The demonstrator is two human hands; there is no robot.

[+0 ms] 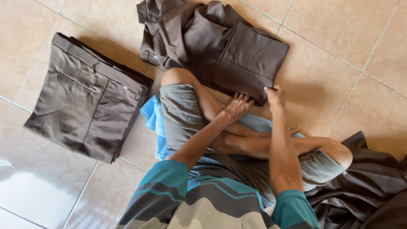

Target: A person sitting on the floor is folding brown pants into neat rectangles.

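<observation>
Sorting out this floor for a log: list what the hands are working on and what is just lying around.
In hand:
- left hand and right hand on the edge of the brown garment in front

Lying about:
- folded stack of brown trousers, left
- dark brown cloth heap, right
- blue cloth under the legs
- tiled floor

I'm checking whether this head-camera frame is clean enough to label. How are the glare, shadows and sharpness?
Head view: a bright glare patch sits on the glossy floor tiles at lower left; soft shadows fall beside the folded brown trousers and the brown garment; left hand and right hand look sharp, with little blur.
</observation>
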